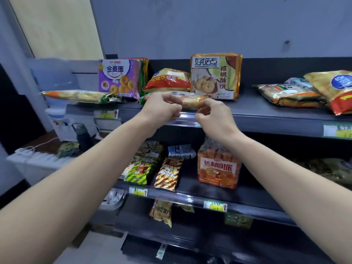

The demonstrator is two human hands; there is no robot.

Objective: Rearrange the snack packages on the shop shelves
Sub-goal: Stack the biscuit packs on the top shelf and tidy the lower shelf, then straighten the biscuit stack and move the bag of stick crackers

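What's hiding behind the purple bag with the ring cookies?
Behind the purple bag stand more packs; only their green and orange edges peek out on its right. Their fronts are covered, so what they are stays hidden.

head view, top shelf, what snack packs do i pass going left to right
long flat packet, purple ring-biscuit pack, red-and-yellow bag, gold upright pack, green-and-orange flat packet, yellow bag at far right

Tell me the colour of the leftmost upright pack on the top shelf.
The pack is purple with golden rings; head view.
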